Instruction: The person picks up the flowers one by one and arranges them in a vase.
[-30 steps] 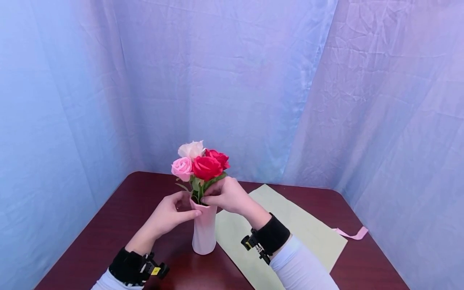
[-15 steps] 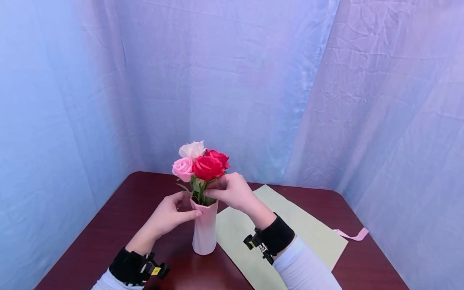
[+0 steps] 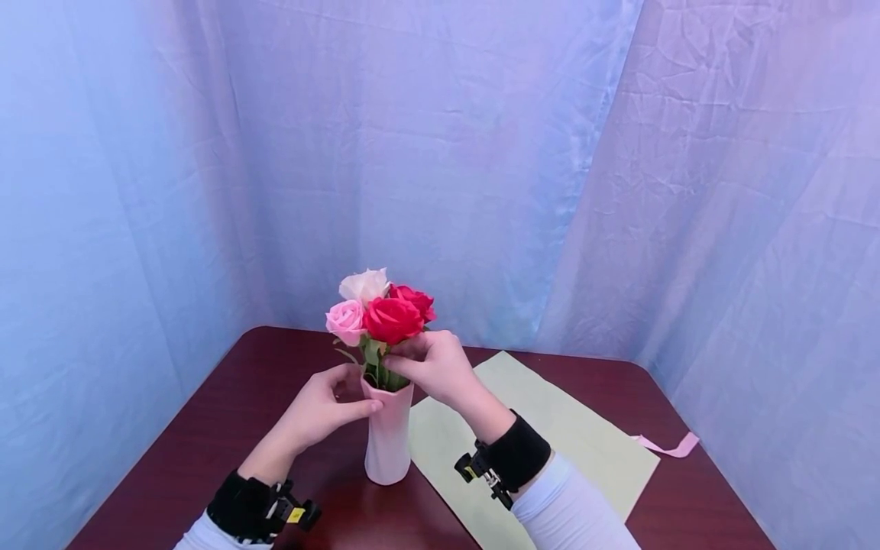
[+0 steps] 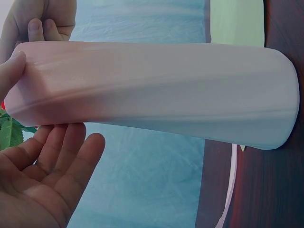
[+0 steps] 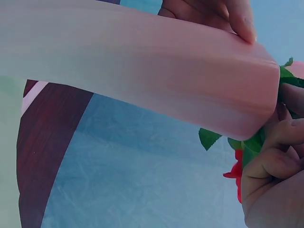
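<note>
A tall vase (image 3: 388, 447), pink at the top and fading to white, stands upright on the dark table. Roses fill it: one white (image 3: 363, 285), one light pink (image 3: 346, 321) and two red ones (image 3: 394, 319), with green leaves below the blooms. My left hand (image 3: 323, 405) holds the vase near its rim, thumb in front and fingers (image 4: 71, 156) round the other side. Just above the rim, my right hand (image 3: 440, 370) pinches rose stems between thumb and fingers, its fingertips partly hidden by the leaves. In the right wrist view its fingers (image 5: 280, 164) curl close by the vase mouth.
A sheet of pale green paper (image 3: 550, 428) lies slantwise to the right of the vase, partly under the right forearm. Beyond its right corner is a pink ribbon (image 3: 681, 445). Blue-lilac curtains (image 3: 426, 153) hang around the table (image 3: 275, 367).
My right hand has risen slightly from the vase mouth along the stems, then shifted a little back left. The left hand, vase and paper stay put.
</note>
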A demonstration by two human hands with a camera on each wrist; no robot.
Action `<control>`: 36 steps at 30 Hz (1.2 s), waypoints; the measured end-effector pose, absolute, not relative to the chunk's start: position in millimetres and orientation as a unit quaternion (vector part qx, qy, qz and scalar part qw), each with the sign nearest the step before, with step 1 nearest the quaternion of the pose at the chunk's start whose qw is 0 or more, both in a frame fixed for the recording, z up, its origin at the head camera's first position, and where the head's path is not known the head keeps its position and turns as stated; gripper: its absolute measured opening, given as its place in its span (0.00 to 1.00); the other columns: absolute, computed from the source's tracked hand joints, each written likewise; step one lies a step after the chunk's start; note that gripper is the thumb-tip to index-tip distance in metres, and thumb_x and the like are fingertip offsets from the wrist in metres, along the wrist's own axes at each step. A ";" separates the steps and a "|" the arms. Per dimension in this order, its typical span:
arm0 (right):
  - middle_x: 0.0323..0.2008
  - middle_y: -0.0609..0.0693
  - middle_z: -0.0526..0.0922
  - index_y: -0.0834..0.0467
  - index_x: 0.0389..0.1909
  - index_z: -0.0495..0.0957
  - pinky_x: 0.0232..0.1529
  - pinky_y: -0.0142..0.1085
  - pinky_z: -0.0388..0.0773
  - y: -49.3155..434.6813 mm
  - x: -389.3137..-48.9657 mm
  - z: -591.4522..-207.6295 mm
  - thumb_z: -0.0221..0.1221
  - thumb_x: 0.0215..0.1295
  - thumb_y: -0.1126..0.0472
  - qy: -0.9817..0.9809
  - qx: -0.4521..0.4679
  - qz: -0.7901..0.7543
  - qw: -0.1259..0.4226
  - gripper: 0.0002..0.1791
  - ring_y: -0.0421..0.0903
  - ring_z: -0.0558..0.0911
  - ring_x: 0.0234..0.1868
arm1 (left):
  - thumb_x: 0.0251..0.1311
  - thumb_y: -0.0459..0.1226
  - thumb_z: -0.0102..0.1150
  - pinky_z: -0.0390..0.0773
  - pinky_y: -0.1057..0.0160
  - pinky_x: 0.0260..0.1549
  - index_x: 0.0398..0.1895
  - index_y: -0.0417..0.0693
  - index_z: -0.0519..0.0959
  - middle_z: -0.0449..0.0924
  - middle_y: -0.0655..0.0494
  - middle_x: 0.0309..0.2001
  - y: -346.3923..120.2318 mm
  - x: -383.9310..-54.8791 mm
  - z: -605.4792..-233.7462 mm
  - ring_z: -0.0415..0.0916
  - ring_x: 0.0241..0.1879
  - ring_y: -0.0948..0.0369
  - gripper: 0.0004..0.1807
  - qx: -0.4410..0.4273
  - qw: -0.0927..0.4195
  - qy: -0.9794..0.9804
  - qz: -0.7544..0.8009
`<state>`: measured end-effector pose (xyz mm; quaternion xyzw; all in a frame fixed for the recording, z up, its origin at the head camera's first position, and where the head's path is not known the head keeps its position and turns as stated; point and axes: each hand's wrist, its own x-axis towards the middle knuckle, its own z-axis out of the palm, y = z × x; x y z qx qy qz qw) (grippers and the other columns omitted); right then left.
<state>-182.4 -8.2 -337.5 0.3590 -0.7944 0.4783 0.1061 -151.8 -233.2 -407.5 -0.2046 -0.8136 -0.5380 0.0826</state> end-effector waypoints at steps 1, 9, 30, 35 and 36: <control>0.31 0.46 0.89 0.59 0.39 0.90 0.32 0.35 0.82 -8.5 -182.4 -338.0 0.71 0.62 0.61 -0.795 0.357 0.478 0.110 0.07 0.38 0.85 0.30 | 0.57 0.44 0.75 0.83 0.60 0.39 0.52 0.43 0.81 0.85 0.53 0.43 -233.1 -152.0 -407.4 0.83 0.42 0.56 0.23 -0.205 0.083 -0.814 -0.538; 0.24 0.41 0.87 0.57 0.33 0.90 0.24 0.35 0.78 -11.5 -184.7 -345.6 0.70 0.62 0.61 -0.803 0.352 0.468 0.116 0.04 0.39 0.79 0.23 | 0.56 0.43 0.76 0.83 0.59 0.38 0.52 0.43 0.81 0.85 0.52 0.42 -234.0 -152.5 -407.2 0.83 0.41 0.55 0.23 -0.205 0.083 -0.812 -0.540; 0.35 0.44 0.89 0.55 0.43 0.90 0.38 0.39 0.84 2.0 -184.2 -350.8 0.72 0.62 0.56 -0.767 0.342 0.535 0.089 0.10 0.42 0.87 0.37 | 0.57 0.45 0.76 0.83 0.60 0.41 0.53 0.45 0.81 0.86 0.54 0.44 -240.4 -149.4 -397.9 0.84 0.42 0.58 0.24 -0.218 0.101 -0.821 -0.518; 0.33 0.43 0.88 0.52 0.41 0.89 0.28 0.40 0.82 14.3 -182.0 -349.0 0.71 0.63 0.57 -0.770 0.328 0.538 0.102 0.07 0.45 0.84 0.29 | 0.57 0.47 0.75 0.83 0.58 0.40 0.51 0.44 0.82 0.86 0.55 0.43 -245.4 -147.0 -390.4 0.84 0.41 0.61 0.24 -0.209 0.116 -0.842 -0.484; 0.32 0.44 0.88 0.53 0.40 0.89 0.26 0.40 0.81 16.8 -181.3 -348.2 0.71 0.63 0.58 -0.770 0.327 0.537 0.109 0.07 0.46 0.83 0.27 | 0.57 0.48 0.75 0.83 0.59 0.40 0.50 0.45 0.83 0.86 0.56 0.42 -246.5 -146.5 -389.0 0.84 0.40 0.62 0.23 -0.205 0.120 -0.847 -0.476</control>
